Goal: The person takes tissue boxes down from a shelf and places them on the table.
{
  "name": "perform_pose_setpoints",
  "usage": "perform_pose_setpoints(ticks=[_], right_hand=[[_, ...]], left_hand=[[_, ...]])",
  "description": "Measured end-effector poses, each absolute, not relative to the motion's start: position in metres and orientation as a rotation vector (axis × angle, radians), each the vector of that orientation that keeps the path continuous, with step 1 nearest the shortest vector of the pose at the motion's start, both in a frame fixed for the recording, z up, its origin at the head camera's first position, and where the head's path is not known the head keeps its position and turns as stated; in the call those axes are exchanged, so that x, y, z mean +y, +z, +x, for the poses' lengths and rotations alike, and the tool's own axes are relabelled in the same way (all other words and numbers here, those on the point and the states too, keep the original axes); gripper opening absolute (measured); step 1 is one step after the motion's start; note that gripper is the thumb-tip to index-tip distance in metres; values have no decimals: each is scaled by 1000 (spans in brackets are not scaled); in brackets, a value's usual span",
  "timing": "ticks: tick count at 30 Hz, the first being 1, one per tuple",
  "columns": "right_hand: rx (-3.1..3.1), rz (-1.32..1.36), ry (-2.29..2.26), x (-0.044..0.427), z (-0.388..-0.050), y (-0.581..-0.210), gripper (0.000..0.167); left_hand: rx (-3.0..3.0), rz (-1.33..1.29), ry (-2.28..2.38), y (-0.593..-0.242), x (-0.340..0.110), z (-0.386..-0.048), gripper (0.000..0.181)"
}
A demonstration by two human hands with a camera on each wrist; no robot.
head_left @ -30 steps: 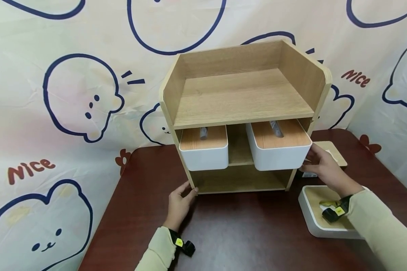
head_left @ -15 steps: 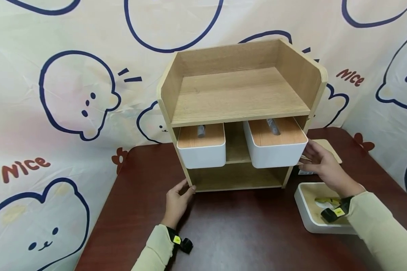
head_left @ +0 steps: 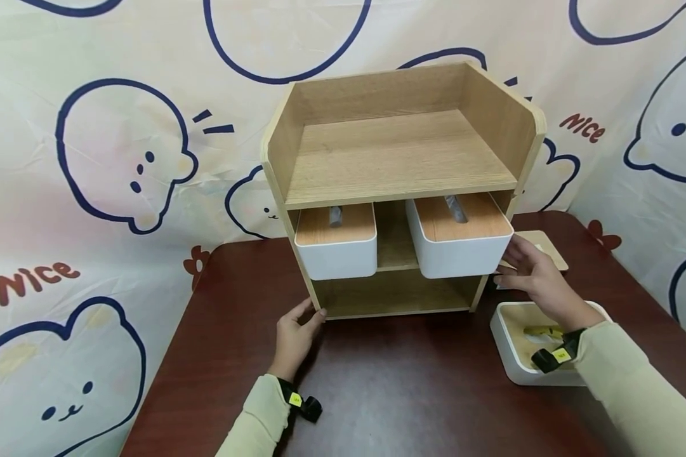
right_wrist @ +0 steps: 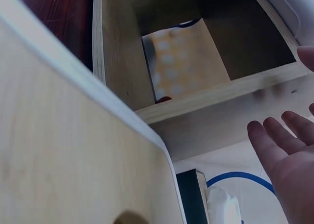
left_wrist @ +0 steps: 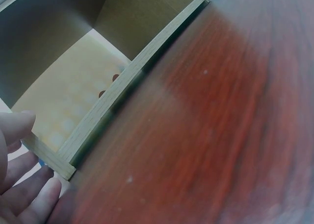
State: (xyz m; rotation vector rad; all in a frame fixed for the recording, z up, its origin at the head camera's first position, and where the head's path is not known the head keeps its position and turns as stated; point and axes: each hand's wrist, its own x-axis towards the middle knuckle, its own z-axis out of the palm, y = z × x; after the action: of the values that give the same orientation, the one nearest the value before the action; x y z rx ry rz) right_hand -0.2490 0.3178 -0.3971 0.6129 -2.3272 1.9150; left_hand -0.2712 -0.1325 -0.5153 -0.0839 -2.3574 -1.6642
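A light wood desktop shelf unit (head_left: 388, 152) stands on the table, with an open top tier and two levels beneath. My left hand (head_left: 293, 336) pinches the lower front of its left side panel. In the left wrist view, the thumb of that hand (left_wrist: 22, 185) lies inside the panel and the fingers outside. By the right side panel is my right hand (head_left: 539, 279), just under a white box. Its fingers (right_wrist: 287, 140) look extended in the right wrist view; whether they touch the panel I cannot tell. Two white boxes with wooden lids, left (head_left: 337, 259) and right (head_left: 462, 256), jut from the middle level.
A white tray (head_left: 505, 346) with a wood-coloured base and a yellow item (head_left: 542, 331) sits at the right, under my right forearm. Behind it is a beige-topped item (head_left: 542, 244), partly hidden by my right hand. A patterned cloth (head_left: 120, 266) hangs behind the brown table (head_left: 400, 381).
The head view has shifted slightly, so everything sits a little further left and up. Both hands keep their places at the shelf unit.
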Motion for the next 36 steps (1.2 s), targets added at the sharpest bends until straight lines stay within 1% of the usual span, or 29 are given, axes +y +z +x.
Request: perform_pose_setpoints(ticks=[6, 14, 22, 25, 29, 32, 36], right_hand=[[-2406, 570, 1834, 315, -257, -392, 77], [-2454, 527, 1783, 311, -267, -389, 85], [-2513, 409, 1641, 306, -275, -394, 86], [-2486, 414, 1625, 307, -280, -400, 82], [-2424, 400, 1669, 313, -279, -413, 67], [-2399, 385, 1686, 314, -274, -424, 59], [-2412, 390, 1672, 313, -267, -435, 57]], left_hand=[[-2351, -92, -1676, -513, -130, -274, 43], [-2324, -108, -1676, -507, -129, -280, 44], [-2307, -107, -1655, -506, -129, -284, 42], [-2300, -108, -1653, -506, -128, -284, 43], [-2308, -100, -1694, -507, -128, -279, 45], [-2324, -94, -1722, -510, -129, -274, 45], [-2344, -87, -1724, -513, -132, -267, 46]])
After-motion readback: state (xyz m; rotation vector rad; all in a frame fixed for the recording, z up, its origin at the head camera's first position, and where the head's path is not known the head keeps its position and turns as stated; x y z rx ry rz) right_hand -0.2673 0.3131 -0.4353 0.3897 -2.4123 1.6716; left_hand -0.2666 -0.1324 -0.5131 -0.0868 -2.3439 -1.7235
